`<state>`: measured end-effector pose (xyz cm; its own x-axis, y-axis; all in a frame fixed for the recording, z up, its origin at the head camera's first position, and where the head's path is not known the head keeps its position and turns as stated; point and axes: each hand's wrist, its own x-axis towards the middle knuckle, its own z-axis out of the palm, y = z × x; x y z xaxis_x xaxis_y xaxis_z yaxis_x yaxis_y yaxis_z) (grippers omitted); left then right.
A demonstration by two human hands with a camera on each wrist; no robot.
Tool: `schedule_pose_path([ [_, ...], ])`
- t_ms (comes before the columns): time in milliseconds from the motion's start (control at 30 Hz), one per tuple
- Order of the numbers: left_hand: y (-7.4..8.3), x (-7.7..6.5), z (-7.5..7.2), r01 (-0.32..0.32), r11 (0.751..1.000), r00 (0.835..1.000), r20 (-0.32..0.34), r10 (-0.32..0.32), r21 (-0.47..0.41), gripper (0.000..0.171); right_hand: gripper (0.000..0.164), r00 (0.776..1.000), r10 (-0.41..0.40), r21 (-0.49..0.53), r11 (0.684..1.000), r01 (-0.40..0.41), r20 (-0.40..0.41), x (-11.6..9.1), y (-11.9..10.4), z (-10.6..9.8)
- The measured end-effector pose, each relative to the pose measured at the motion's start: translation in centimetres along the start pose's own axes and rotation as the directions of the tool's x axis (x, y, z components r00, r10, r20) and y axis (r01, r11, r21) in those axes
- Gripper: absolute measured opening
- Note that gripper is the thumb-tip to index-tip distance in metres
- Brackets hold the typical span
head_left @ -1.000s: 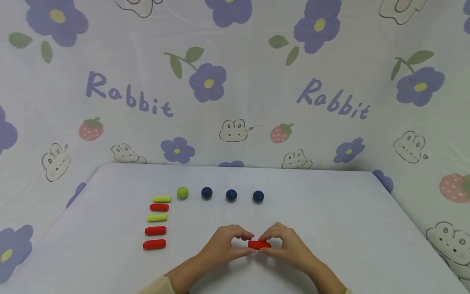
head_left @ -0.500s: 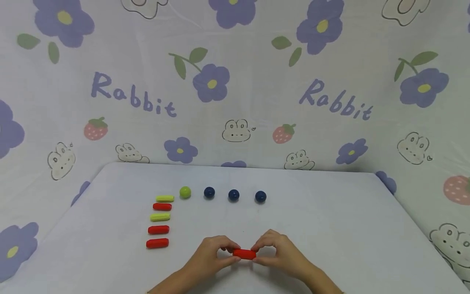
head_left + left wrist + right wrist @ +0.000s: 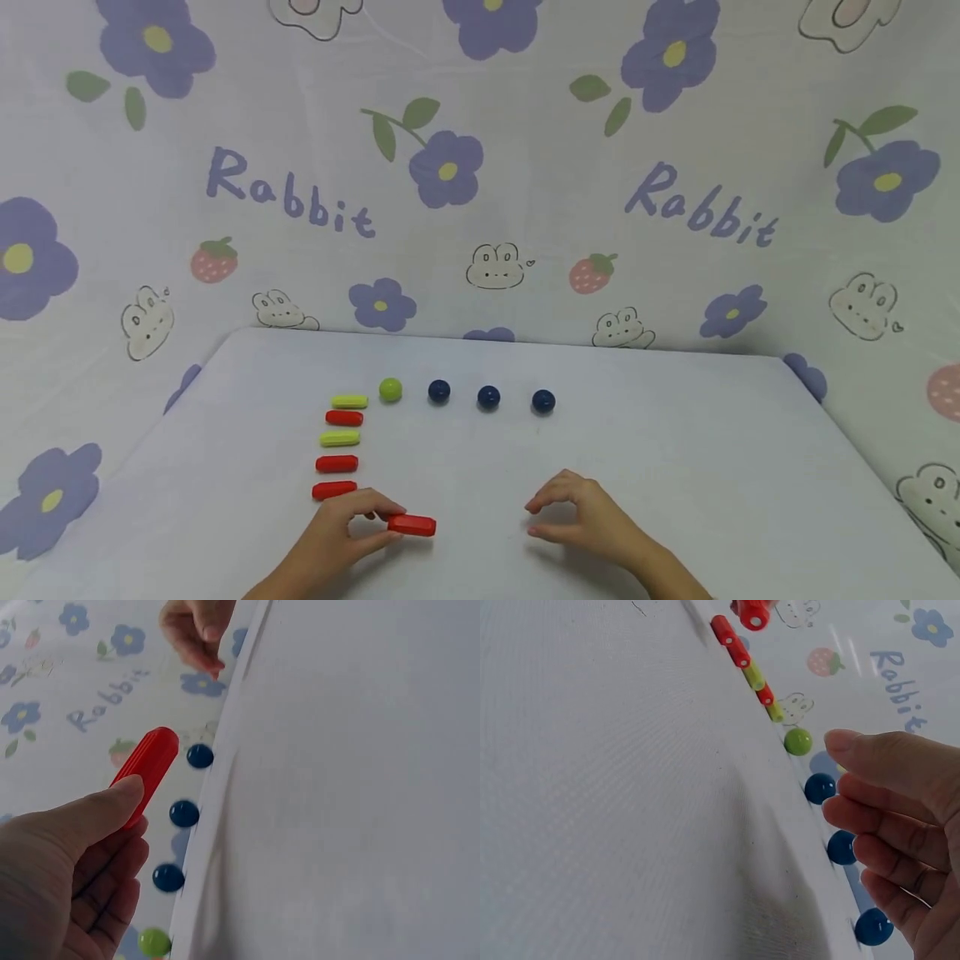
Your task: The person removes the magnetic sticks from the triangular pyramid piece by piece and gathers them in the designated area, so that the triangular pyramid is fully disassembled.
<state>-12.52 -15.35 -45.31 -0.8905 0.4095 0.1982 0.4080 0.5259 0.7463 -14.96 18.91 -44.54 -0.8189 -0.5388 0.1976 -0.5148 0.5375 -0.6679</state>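
Note:
Between thumb and fingers my left hand (image 3: 333, 533) pinches one end of a red tube-shaped bead (image 3: 412, 525). In the left wrist view that bead (image 3: 156, 759) has ridged sides and points away from the palm. My right hand (image 3: 588, 521) is off to the right with nothing in it; its fingers are loosely bent, and the thumb stands apart from them in the right wrist view. Left of the held bead lies a column of red and yellow-green tubes, the nearest red tube (image 3: 334, 490) just beyond my left hand's knuckles.
Along the back of the white table (image 3: 675, 450) sit a green ball (image 3: 391, 389) and three dark blue balls, the middle blue ball (image 3: 488, 397) among them. A yellow-green tube (image 3: 349, 402) ends the column at the back. Behind hangs a flower-printed cloth (image 3: 525, 150).
Both hands held the red tube bead before. My right hand has let go of it, and my left hand has carried it left, close to the column.

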Motion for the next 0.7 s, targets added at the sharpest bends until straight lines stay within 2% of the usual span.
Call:
schedule_pose_path([
  [133,-1.3,-1.2,-1.4,-0.017,0.999,0.999,-0.037,0.019,0.048,0.024,0.019,1.0,-0.016,-0.006,1.0,0.016,-0.014,-0.1,0.3,0.1],
  [233,-2.1,-2.0,-2.5,0.059,0.995,0.996,-0.07,-0.054,0.079,0.026,0.019,1.0,-0.02,-0.008,1.0,0.02,-0.022,-0.1,0.5,0.1],
  [367,-3.0,-2.8,-3.5,0.159,0.982,0.983,-0.109,-0.148,0.099,0.028,0.018,1.0,-0.001,0.0,1.0,0.001,-0.02,-0.1,0.6,0.0],
  [567,-4.4,-3.6,-4.4,0.245,0.962,0.967,-0.109,-0.232,0.125,0.026,0.02,0.999,-0.017,0.007,1.0,0.017,-0.028,-0.3,0.6,0.0],
  [700,-4.8,-3.7,-4.7,0.257,0.955,0.965,-0.096,-0.245,0.147,0.025,0.02,0.999,-0.038,0.012,0.999,0.038,-0.039,-0.2,0.9,0.0],
])
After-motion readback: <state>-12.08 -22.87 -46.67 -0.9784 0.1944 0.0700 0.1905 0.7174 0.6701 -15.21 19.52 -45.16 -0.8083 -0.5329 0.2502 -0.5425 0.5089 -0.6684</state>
